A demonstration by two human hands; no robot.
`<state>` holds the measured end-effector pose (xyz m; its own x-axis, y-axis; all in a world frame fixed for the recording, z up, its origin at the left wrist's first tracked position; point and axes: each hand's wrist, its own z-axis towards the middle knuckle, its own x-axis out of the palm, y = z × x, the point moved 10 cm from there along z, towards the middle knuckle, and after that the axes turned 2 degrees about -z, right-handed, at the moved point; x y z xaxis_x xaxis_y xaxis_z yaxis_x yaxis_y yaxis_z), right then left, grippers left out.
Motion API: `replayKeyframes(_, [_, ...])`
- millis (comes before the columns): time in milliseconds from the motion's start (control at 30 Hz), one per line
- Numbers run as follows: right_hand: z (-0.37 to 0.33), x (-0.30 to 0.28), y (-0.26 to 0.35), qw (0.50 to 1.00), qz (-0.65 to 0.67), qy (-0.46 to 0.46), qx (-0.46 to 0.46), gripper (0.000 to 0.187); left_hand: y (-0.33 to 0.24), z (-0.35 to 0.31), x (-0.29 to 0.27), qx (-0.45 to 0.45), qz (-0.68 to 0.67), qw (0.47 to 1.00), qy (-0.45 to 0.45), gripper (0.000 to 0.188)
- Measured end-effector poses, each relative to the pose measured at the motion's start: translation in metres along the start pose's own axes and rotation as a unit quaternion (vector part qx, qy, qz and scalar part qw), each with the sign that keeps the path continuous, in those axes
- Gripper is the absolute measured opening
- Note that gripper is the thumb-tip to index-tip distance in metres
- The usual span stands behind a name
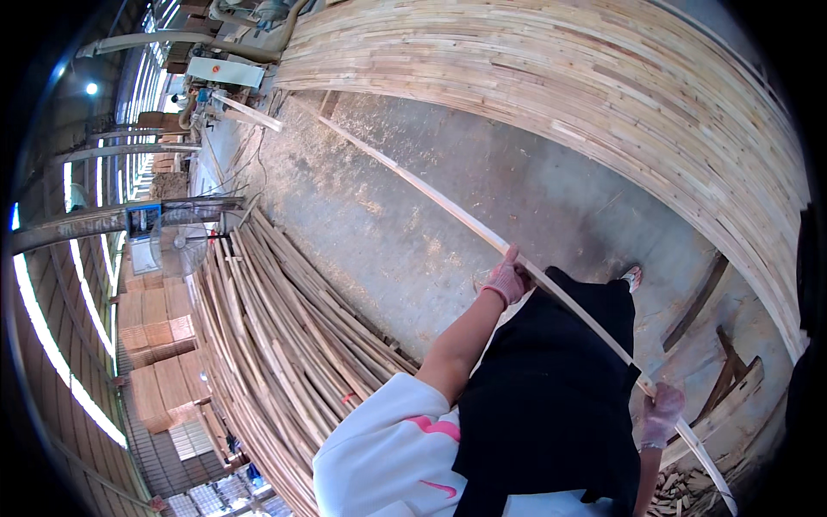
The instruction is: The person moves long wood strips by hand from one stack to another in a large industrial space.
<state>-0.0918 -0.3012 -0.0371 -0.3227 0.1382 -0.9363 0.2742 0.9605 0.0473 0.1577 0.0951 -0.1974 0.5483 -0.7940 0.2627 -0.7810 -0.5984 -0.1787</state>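
We note 2 gloved hands on 1 long thin wooden strip [448, 209]. The left hand [507, 281], in a pinkish work glove, has its fingers curled around the strip partway along its length; the strip runs up and away beyond those fingers, slanting across the concrete floor [413, 233] toward the far machinery [226, 71]. The right hand [662, 411], in a like glove, closes its fingers on the same strip nearer its close end; a short length of strip carries on past those fingers toward the lower right. Between the 2 sets of fingers the strip crosses in front of a dark apron [551, 388] worn over a white top with pink marks [388, 457]. Just beyond the left fingers, on the far side of the strip, 1 shoe [633, 276] shows at the apron's edge. Well off to the left of the left fingers lies a loose heap of similar strips [276, 336] on the floor, with a standing fan [177, 246] and stacked pale blocks [159, 345] past it. Above and to the right of both hands rises a tall stack of flat boards [603, 86]. Below the right fingers we see small wood offcuts [680, 491], and beside them a dark timber frame [728, 379].
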Motion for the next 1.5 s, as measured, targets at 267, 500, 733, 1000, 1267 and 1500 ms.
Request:
replayKeyframes(267, [-0.098, -0.09, -0.028, 0.984, -0.116, -0.092, 0.104, 0.076, 0.008, -0.024, 0.051, -0.049, -0.23, 0.961, 0.141, 0.039])
replayKeyframes(500, [-0.152, -0.033, -0.14, 0.959, -0.132, 0.076, 0.24, 0.07, 0.006, -0.038, 0.043, -0.046, -0.218, 0.958, 0.179, 0.043])
replayKeyframes(733, [-0.15, 0.007, -0.184, 0.911, -0.185, 0.155, 0.335, 0.062, 0.019, -0.06, 0.052, -0.008, -0.199, 0.962, 0.188, 0.037])
replayKeyframes(1000, [-0.151, 0.01, -0.216, 0.926, -0.16, 0.091, 0.329, 0.058, 0.067, -0.065, 0.047, 0.007, -0.159, 0.978, 0.137, 0.031])
replayKeyframes(1267, [-0.145, 0.024, -0.212, 0.906, -0.154, 0.133, 0.37, 0.062, 0.092, -0.054, 0.013, 0.016, -0.126, 0.99, 0.06, 0.025])
replayKeyframes(1500, [-0.146, 0.108, -0.247, 0.928, -0.101, 0.105, 0.344, 0.07, 0.098, -0.073, -0.007, 0.014, -0.082, 0.996, -0.033, 0.02])
